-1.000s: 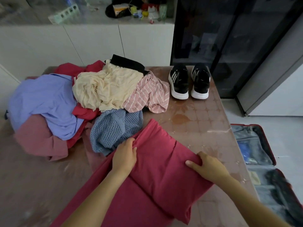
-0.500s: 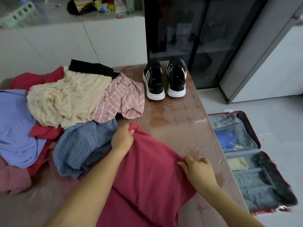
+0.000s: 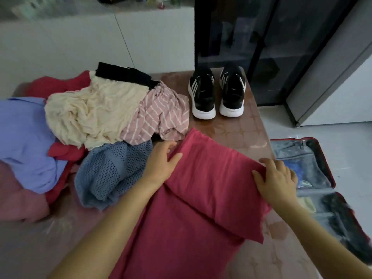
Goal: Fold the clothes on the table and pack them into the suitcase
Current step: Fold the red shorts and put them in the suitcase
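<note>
A folded red garment (image 3: 211, 188) lies on the table (image 3: 241, 133) in front of me, its upper part doubled over. My left hand (image 3: 161, 160) grips the fold's left edge, thumb on top and fingers behind the cloth. My right hand (image 3: 275, 178) rests on the fold's right edge, with fingers and thumb lying on top of the fabric. A pile of unfolded clothes fills the table's left half: a cream top (image 3: 90, 113), a pink striped shirt (image 3: 159, 115), a blue knit (image 3: 108, 170) and a lilac shirt (image 3: 26, 137). The open red suitcase (image 3: 330, 164) lies on the floor to the right.
A pair of black and white sneakers (image 3: 217, 93) stands at the table's far right corner. A black garment (image 3: 124, 74) sits behind the pile. A dark glass cabinet (image 3: 251, 47) rises behind the table. White floor surrounds the suitcase, which holds several items.
My left hand has slid down the fold's left edge and my right hand has moved to the right edge. The camera view has shifted a little.
</note>
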